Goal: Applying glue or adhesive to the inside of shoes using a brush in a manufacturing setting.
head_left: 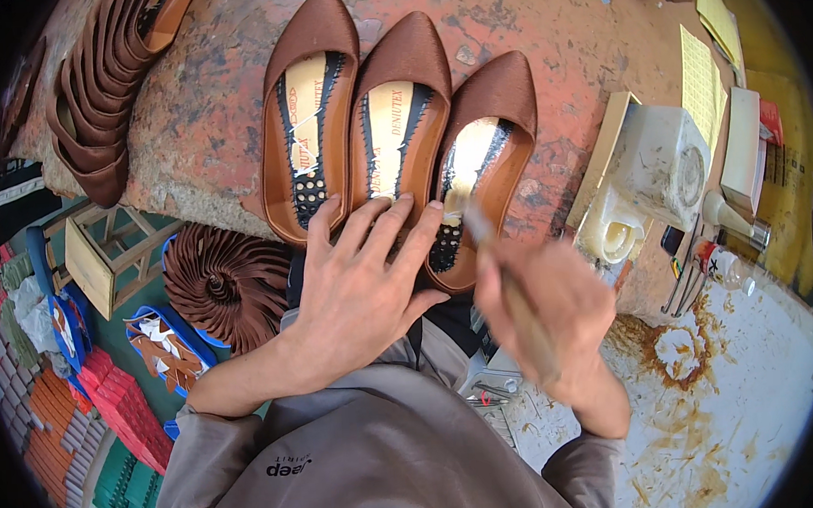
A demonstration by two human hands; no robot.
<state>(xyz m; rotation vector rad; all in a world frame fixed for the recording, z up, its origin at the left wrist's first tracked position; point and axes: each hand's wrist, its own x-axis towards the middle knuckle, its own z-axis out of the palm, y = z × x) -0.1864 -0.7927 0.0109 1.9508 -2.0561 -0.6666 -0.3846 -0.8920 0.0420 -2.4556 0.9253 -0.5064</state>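
Three brown pointed shoes stand side by side on the worn reddish bench, toes pointing away: a left shoe (326,28), a middle shoe (410,56) and a right shoe (503,83). Pale strips with black jagged edges line their insides. My left hand (357,275) spreads its fingers over the heel ends, the fingertips at the shoes' rear rims. In my right hand (557,310) is a brush with a wooden handle (525,326), slightly blurred. Its tip is at the heel area inside the right shoe, where the lining (470,159) looks wet and white.
A nested row of brown shoes (95,105) lies at the far left. Below it are a coil of brown shoe pieces (219,282), a wooden frame (103,261) and a blue bin of scraps (168,345). On the right stand a glue-smeared container (617,238) and a clear bottle (729,265).
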